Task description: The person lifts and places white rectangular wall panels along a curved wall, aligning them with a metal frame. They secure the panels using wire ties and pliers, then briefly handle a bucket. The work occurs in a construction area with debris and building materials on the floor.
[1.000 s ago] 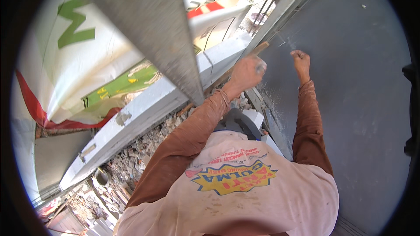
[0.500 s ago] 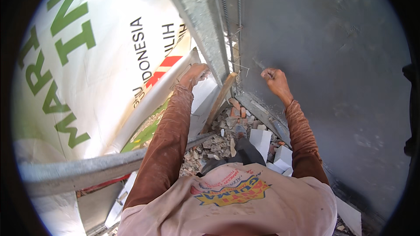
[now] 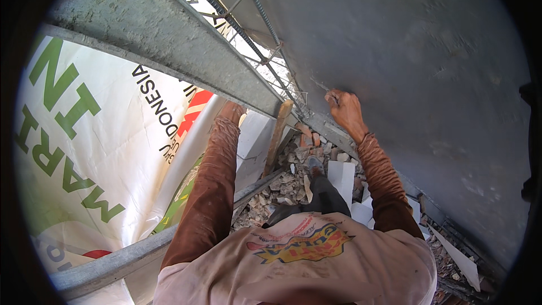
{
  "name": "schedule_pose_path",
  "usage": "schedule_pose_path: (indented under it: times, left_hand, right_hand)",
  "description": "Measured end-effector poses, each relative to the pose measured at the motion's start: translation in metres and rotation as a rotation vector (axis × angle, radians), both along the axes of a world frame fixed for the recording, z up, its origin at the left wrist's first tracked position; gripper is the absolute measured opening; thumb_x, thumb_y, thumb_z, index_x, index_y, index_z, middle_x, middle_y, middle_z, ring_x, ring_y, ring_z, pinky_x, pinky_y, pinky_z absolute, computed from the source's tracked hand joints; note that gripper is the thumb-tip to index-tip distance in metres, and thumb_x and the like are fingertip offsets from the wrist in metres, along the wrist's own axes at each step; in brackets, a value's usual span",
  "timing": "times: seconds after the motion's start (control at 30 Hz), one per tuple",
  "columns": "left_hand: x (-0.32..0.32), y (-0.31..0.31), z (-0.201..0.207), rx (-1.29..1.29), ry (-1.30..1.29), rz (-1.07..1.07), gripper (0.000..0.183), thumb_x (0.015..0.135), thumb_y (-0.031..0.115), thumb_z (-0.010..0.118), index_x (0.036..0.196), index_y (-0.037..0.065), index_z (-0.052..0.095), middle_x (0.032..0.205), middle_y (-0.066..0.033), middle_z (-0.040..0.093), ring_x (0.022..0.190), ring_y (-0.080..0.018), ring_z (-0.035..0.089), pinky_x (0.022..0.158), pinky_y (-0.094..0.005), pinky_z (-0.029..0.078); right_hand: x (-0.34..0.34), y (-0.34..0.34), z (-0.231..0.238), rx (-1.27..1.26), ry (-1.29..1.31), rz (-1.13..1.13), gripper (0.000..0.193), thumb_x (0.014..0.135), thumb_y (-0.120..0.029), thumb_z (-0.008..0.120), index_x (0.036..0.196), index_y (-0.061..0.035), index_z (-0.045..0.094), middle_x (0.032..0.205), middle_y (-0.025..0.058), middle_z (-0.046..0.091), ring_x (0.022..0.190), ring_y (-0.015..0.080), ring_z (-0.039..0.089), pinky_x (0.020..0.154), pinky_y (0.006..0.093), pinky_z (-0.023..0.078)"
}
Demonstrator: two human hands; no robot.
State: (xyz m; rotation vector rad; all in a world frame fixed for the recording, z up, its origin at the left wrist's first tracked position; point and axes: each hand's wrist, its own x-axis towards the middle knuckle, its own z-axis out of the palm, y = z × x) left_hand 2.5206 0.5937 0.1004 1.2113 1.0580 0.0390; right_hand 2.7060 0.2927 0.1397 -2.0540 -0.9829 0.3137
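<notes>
My right hand (image 3: 345, 114) is closed beside the smooth grey wall (image 3: 418, 107). A thin, pale sliver (image 3: 319, 83) lies by its fingertips; I cannot tell whether it is held or is a mark on the wall. My left hand (image 3: 230, 113) is at the lower edge of a rough grey beam (image 3: 152, 28), its fingers mostly hidden. Below that hand stand pale blocks (image 3: 253, 135). A wooden stick (image 3: 276, 138) leans upright between my hands. Beyond it, tied ribbed steel bars (image 3: 248, 36) run up along the gap between beam and wall.
Broken brick and rubble (image 3: 282, 189) cover the ground around my foot (image 3: 315, 165). White block pieces (image 3: 341, 178) lie among it. A large printed white sheet (image 3: 107, 135) hangs at left, behind a grey rail (image 3: 124, 262). A pale offcut (image 3: 457, 257) lies at lower right.
The view has tilted, so the beam and steel bars now slant across the upper left. My left hand sits lower in view, its fingers more hidden. My right hand stays closed near the wall.
</notes>
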Motion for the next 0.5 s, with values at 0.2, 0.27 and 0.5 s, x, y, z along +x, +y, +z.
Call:
schedule_pose_path:
  times: [0.2,0.27,0.5]
  left_hand:
    - [-0.005,-0.009,0.009,-0.01,-0.009,0.008,0.025,0.094,0.019,0.057,0.106,0.0,0.067,0.086,-0.0069,0.067,0.07,-0.0154,0.062,0.061,-0.0256,0.051]
    - [-0.005,-0.011,0.011,-0.004,-0.021,0.007,0.024,0.094,0.019,0.057,0.105,-0.001,0.066,0.086,-0.007,0.067,0.07,-0.0156,0.062,0.061,-0.0256,0.051]
    - [0.002,-0.012,0.028,0.023,-0.096,-0.002,0.023,0.094,0.017,0.057,0.104,-0.002,0.066,0.088,-0.0073,0.066,0.071,-0.0164,0.062,0.062,-0.0257,0.051]
  right_hand:
    - [-0.004,0.003,-0.004,-0.04,-0.033,-0.079,0.018,0.084,-0.011,0.061,0.095,-0.0041,0.073,0.079,0.0239,0.068,0.075,0.0441,0.066,0.073,0.0472,0.053]
    - [-0.006,0.003,-0.006,-0.027,-0.019,-0.106,0.018,0.085,-0.012,0.061,0.095,-0.0041,0.073,0.08,0.0237,0.068,0.077,0.0442,0.066,0.073,0.0468,0.053]
    - [-0.033,-0.013,-0.011,-0.007,0.082,-0.078,0.02,0.086,-0.014,0.062,0.098,-0.0025,0.073,0.087,0.0238,0.07,0.083,0.0409,0.069,0.075,0.0428,0.053]
